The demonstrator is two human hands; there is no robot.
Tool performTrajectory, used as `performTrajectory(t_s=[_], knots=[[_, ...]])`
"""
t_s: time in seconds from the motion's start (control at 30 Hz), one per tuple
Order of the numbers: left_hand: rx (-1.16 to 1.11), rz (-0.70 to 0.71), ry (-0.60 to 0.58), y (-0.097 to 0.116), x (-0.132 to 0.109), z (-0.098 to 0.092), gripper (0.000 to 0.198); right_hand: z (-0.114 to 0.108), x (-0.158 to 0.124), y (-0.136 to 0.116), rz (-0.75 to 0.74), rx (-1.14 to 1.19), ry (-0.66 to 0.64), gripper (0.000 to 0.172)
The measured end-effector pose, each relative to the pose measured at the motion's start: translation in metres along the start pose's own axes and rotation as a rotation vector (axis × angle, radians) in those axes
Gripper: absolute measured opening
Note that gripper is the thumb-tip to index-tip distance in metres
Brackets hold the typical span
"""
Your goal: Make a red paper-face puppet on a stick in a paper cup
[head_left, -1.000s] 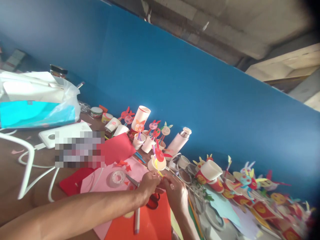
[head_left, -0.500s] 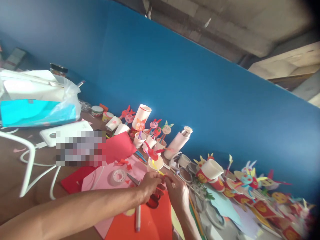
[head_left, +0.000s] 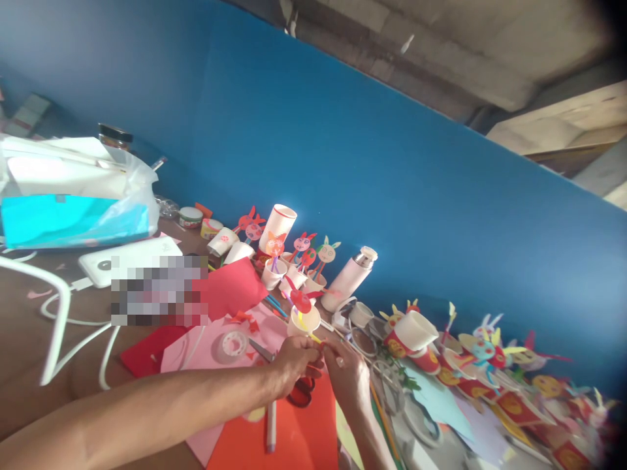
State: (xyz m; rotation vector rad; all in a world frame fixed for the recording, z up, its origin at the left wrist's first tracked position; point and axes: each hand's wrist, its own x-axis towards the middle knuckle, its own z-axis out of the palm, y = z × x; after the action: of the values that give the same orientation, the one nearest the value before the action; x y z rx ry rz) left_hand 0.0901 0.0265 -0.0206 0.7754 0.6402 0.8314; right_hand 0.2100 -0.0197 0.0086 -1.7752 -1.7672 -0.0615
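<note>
My left hand (head_left: 292,367) and my right hand (head_left: 349,377) meet fingertip to fingertip over the pink paper (head_left: 206,349), both pinched on the lower end of a yellow straw (head_left: 313,336). The straw leads up into a white paper cup (head_left: 304,321) that carries a red paper rabbit head (head_left: 300,300). Red-handled scissors (head_left: 298,390) lie partly hidden under my left hand. A roll of clear tape (head_left: 232,344) rests on the pink paper to the left.
More cup-and-rabbit figures (head_left: 294,261) and a white bottle (head_left: 349,277) stand along the blue wall (head_left: 343,163). Many finished figures (head_left: 490,372) crowd the right. An orange sheet (head_left: 294,437) with a pen (head_left: 270,427), white cables (head_left: 59,326) and a plastic bag (head_left: 73,196) lie left.
The red rabbit head on its cup has tipped and shifted left and slightly up. Both hands stay pinched together at the straw end.
</note>
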Motion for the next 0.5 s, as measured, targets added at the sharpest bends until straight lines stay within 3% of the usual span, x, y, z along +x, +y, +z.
performTrajectory(t_s=[0.5], knots=[[0.028, 0.013, 0.081, 0.0038, -0.005, 0.0036, 0.013, 0.0011, 0.002, -0.0025, -0.046, 0.069, -0.017, 0.027]])
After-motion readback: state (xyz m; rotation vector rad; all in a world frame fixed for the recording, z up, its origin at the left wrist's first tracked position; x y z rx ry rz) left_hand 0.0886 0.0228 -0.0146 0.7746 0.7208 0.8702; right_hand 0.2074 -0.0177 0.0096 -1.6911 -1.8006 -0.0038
